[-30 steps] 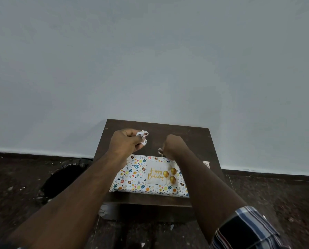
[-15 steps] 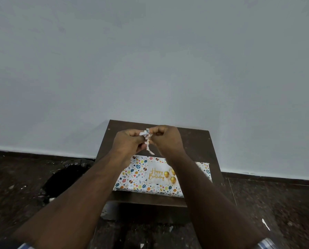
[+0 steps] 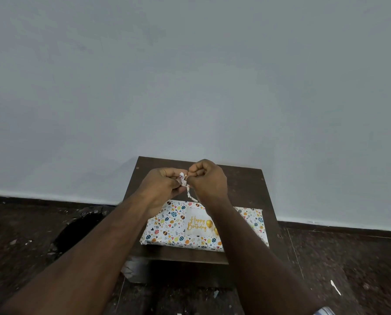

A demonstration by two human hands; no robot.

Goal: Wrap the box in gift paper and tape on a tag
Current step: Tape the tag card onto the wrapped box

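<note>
A crumpled paper scrap (image 3: 183, 180) is pinched between left hand (image 3: 161, 186) and right hand (image 3: 207, 179) – likely leftover trimming – above the table's (image 3: 246, 185) far edge, while the wrapped box (image 3: 174, 226) (tag (image 3: 198, 223) apparently attached) is left near its front edge.

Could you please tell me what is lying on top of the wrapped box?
A Happy Birthday tag lies on the wrapped box; the right forearm covers its right edge.

A small dark brown surface (image 3: 242, 185) stands at lower centre of the frame, its far edge against the pale wall. 1 thing lies directly on it — a wrapped box (image 3: 167, 226) in white patterned paper, flat near the front edge, a "Happy Birthday" tag (image 3: 198, 223) on its top. Below lies dark floor (image 3: 349, 258) — speckled with small scraps.
</note>
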